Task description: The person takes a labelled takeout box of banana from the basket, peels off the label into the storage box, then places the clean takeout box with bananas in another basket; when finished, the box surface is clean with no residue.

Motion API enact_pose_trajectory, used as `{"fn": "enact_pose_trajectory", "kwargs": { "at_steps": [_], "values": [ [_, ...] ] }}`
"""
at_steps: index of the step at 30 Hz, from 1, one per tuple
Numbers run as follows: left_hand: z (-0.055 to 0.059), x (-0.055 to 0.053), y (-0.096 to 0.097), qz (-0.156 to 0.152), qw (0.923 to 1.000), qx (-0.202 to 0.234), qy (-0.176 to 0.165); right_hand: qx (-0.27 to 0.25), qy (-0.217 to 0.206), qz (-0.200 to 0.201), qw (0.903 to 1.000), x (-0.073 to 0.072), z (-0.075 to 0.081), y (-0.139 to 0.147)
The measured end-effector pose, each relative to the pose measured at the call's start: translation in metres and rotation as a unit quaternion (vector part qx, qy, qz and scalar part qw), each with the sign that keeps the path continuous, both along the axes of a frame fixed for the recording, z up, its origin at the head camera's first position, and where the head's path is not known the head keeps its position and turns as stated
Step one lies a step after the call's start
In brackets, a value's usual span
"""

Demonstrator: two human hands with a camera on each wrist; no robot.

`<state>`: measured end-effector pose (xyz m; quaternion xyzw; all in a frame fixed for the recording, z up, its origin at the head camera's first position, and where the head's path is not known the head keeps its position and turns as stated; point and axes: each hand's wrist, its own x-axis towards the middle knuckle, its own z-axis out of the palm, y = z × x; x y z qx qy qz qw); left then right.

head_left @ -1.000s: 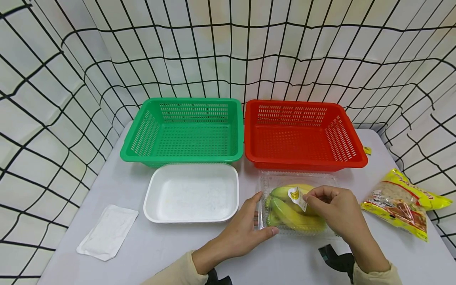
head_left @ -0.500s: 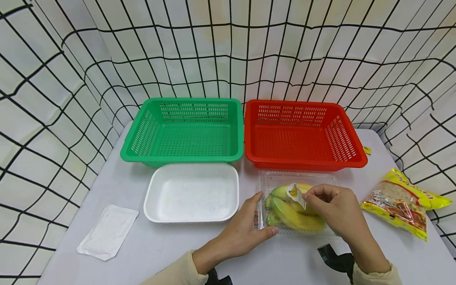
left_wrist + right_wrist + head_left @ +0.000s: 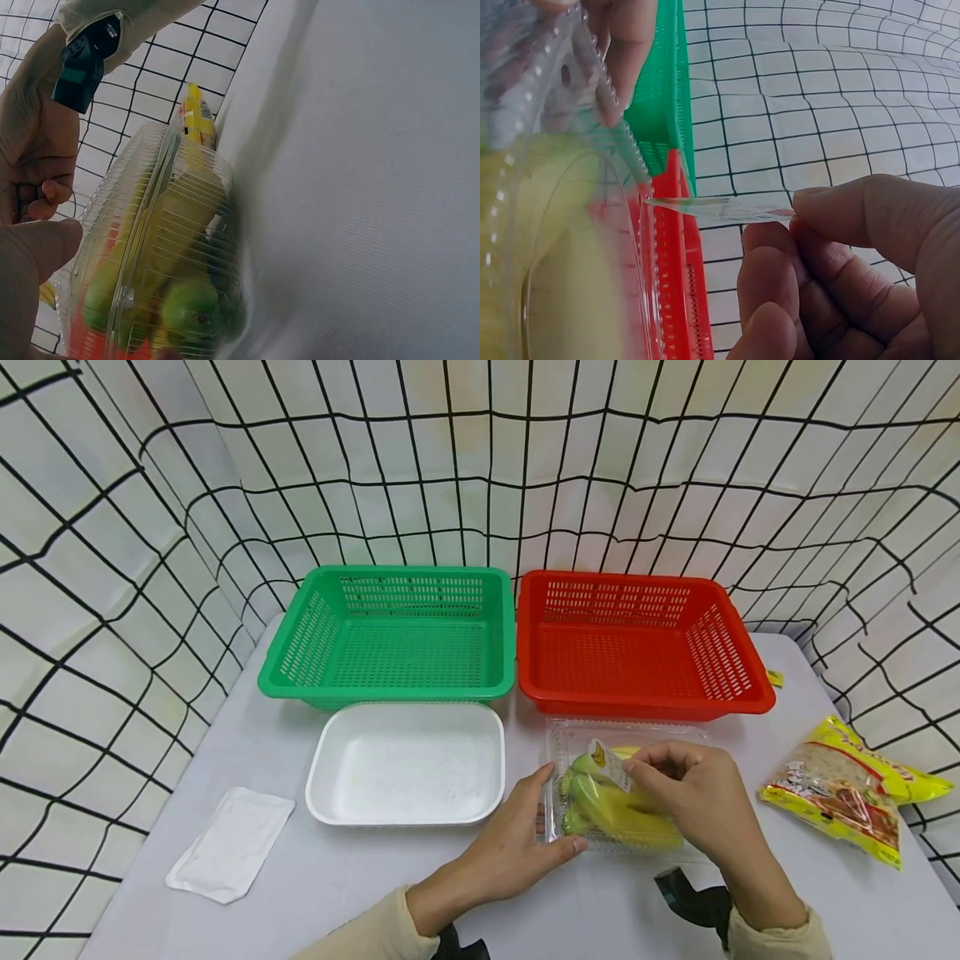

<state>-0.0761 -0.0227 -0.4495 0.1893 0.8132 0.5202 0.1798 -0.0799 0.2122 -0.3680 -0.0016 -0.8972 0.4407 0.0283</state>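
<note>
A clear plastic clamshell box (image 3: 588, 737) with yellow-green bananas (image 3: 626, 817) inside lies on the table in the head view. My left hand (image 3: 510, 843) holds its left side, thumb at the front corner. Between thumb and forefinger, my right hand (image 3: 697, 802) pinches a label (image 3: 609, 767) printed with bananas. In the right wrist view the label (image 3: 727, 208) stretches from the fingertips to the ridged lid, its far end at the plastic. The left wrist view shows the closed box (image 3: 165, 225) from its side, rounded green fruit ends showing through.
Behind the box stands a red basket (image 3: 615, 664), with a green basket (image 3: 405, 652) to its left. A white tray (image 3: 405, 764) sits left of the box, and a white packet (image 3: 231, 845) lies farther left. A yellow snack bag (image 3: 847, 785) lies at right. Black wire mesh (image 3: 487, 452) surrounds the table.
My right hand has moved a little to the left, carrying the label's loose end over with it, so the label now slants more. My left hand stays on the box.
</note>
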Motion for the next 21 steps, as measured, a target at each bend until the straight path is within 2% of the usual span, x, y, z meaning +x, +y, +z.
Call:
{"fn": "enact_pose_trajectory", "kwargs": {
  "at_steps": [8,14,17,21],
  "values": [
    [0.007,0.007,-0.006,0.006,1.0000,0.001,-0.004,-0.029,0.011,0.021,0.9993,-0.003,0.000,-0.012],
    [0.024,0.013,-0.020,0.010,0.9999,0.010,-0.008,-0.040,0.018,0.038,0.9983,-0.007,0.002,-0.018],
    [0.035,0.015,-0.032,0.024,0.9995,0.018,-0.011,-0.043,0.018,0.046,0.9979,-0.008,0.003,-0.021],
    [0.048,0.013,-0.053,0.065,0.9974,0.033,-0.002,-0.056,0.009,0.059,0.9966,-0.010,0.002,-0.026]
  ]
}}
